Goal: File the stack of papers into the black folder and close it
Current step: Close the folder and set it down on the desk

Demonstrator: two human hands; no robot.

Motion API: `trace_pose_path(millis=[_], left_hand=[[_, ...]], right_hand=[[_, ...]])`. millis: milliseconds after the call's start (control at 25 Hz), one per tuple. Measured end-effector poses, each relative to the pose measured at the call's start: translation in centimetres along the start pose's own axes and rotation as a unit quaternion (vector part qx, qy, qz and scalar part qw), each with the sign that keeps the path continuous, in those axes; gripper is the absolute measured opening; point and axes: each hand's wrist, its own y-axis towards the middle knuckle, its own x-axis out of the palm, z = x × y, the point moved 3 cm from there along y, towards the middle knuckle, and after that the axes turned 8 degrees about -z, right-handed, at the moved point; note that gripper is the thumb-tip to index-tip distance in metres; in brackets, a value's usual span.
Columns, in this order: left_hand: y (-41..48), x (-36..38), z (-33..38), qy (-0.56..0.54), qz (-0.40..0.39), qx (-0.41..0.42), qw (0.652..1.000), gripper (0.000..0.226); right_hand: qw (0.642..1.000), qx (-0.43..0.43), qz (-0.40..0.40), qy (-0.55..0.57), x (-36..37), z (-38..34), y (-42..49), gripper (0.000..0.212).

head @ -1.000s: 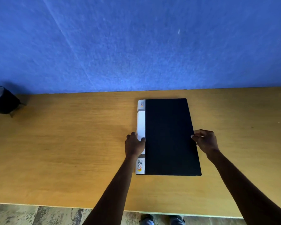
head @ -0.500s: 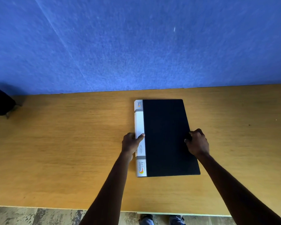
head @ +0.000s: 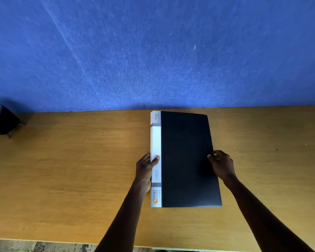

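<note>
The black folder (head: 186,159) lies closed on the wooden table (head: 71,170), its white printed spine on the left and its far end close to the wall. My left hand (head: 145,170) grips the spine, thumb on top of the white strip. My right hand (head: 221,164) holds the folder's right edge, thumb pressed on the black cover. No loose papers are visible; any inside the folder are hidden by the cover.
A blue felt wall (head: 153,51) rises directly behind the table. A dark rounded object (head: 2,120) sits at the far left by the wall. The table's near edge (head: 44,240) runs along the bottom, with floor below it.
Both hands have tightened on the folder's edges. The folder has slid away from me toward the wall, and its right side looks slightly raised.
</note>
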Motion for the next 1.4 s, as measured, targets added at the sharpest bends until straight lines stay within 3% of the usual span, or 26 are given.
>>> trace_pose_path(millis=[200,360,640,1040,1200,1400], left_hand=[[0.0,-0.2,2.0,-0.02,-0.038,0.038,0.998,0.029],[0.2,-0.2,4.1,-0.028,-0.046,0.065,0.996,0.032],[0.6,0.8,7.8,0.018,-0.064,0.142,0.988,0.039],[0.5,-0.1,7.7,0.005,-0.062,0.131,0.989,0.052],[0.1,-2.5,7.7,0.059,-0.013,0.15,0.987,0.048],[-0.4,-8.0,8.1,0.166,0.1,0.218,0.956,0.036]], right_hand=[[0.977,0.003,-0.035,0.208,-0.8,-1.9,0.1,0.009],[0.954,-0.026,-0.045,0.296,-2.7,-4.6,-0.5,0.016],[0.948,-0.11,-0.004,0.3,-5.2,-8.2,-1.5,0.019],[0.956,-0.107,0.009,0.271,-4.2,-8.8,-1.7,0.023],[0.961,-0.103,0.017,0.257,-1.4,-10.3,-2.7,0.032],[0.97,-0.095,0.014,0.222,4.9,-12.5,-4.0,0.039]])
